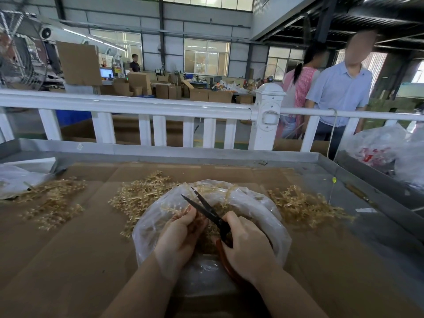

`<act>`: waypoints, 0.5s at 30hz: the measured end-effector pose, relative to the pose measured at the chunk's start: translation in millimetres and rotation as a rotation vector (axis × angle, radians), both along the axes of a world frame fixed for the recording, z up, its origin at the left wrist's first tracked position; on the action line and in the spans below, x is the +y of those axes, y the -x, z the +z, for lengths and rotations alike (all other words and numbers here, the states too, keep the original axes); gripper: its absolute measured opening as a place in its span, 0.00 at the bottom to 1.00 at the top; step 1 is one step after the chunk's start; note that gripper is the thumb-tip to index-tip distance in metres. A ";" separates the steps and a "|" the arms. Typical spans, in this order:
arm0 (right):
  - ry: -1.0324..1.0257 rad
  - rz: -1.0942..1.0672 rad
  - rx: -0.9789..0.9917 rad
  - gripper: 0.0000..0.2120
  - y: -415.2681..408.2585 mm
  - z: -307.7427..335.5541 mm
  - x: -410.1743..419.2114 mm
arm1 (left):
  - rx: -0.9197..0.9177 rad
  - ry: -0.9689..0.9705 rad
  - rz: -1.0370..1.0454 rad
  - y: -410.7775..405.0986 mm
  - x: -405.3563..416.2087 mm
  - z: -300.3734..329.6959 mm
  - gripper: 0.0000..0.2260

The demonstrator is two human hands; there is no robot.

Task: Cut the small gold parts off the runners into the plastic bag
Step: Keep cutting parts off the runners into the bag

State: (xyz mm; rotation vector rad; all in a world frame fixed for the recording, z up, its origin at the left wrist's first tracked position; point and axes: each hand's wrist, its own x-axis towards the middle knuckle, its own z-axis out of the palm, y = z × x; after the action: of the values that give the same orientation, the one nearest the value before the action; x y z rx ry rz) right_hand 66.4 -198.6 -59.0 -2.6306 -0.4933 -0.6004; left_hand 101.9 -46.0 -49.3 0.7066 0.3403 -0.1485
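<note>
Metal-rimmed work table (344, 167) lined with flattened brown cardboard (68, 249), open clear plastic bag (259, 203) lay on the cardboard near the front, heaps of gold runners at left (49, 203), centre (140, 193) and right (305, 205), crumpled clear bag (16, 180) at far left.

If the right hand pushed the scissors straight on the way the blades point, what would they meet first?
Probably the gold runner that the left hand holds over the plastic bag; the open scissors in the right hand point there, though depth is unclear.
</note>
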 end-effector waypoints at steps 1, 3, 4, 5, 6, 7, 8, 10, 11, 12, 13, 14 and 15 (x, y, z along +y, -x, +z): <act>0.002 0.000 0.001 0.17 -0.4 -0.4 0.3 | 0.003 0.000 -0.004 -0.1 -0.4 0.2 0.05; 0.001 0.002 0.002 0.18 -1.0 -0.9 1.0 | -0.002 0.001 -0.015 -0.4 -1.2 0.4 0.06; 0.000 0.005 0.000 0.17 -1.1 -1.0 1.4 | -0.006 0.003 -0.017 -0.4 -1.5 0.3 0.06; 0.000 0.007 -0.003 0.17 -1.2 -1.1 1.6 | -0.006 0.005 -0.016 -0.4 -2.0 0.5 0.06; 0.000 0.009 -0.004 0.16 -1.3 -0.8 1.8 | -0.004 0.005 -0.011 -0.5 -2.5 0.5 0.05; 0.000 0.011 -0.005 0.16 -1.3 -0.6 2.0 | -0.003 0.003 -0.006 -0.6 -3.0 0.7 0.05; -0.004 0.013 -0.005 0.16 -1.4 -0.3 2.1 | -0.002 0.001 -0.001 -0.8 -3.4 0.7 0.05; -0.023 0.021 0.001 0.15 -1.4 0.6 2.5 | -0.006 0.001 -0.004 -1.2 -4.1 0.6 0.06; -0.032 0.024 0.004 0.15 -1.3 1.1 2.5 | -0.011 0.003 -0.008 -1.3 -4.6 0.7 0.06; -0.037 0.027 0.006 0.15 -1.5 1.5 2.5 | -0.016 0.005 -0.013 -1.1 -4.8 0.5 0.06; -0.039 0.031 0.007 0.14 -1.8 1.8 2.4 | -0.021 0.009 -0.017 -1.0 -4.9 0.4 0.05; -0.040 0.035 0.009 0.14 -2.2 2.1 2.2 | -0.027 0.014 -0.021 -0.9 -5.1 0.0 0.05; -0.041 0.039 0.012 0.14 -2.6 2.3 2.1 | -0.031 0.018 -0.025 -0.8 -5.1 -0.3 0.06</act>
State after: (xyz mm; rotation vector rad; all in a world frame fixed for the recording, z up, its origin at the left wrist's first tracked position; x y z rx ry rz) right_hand 69.0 -196.6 -56.7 -2.5780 -0.5221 -0.5754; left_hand 102.8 -51.1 -49.7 0.6948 0.2997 -0.1642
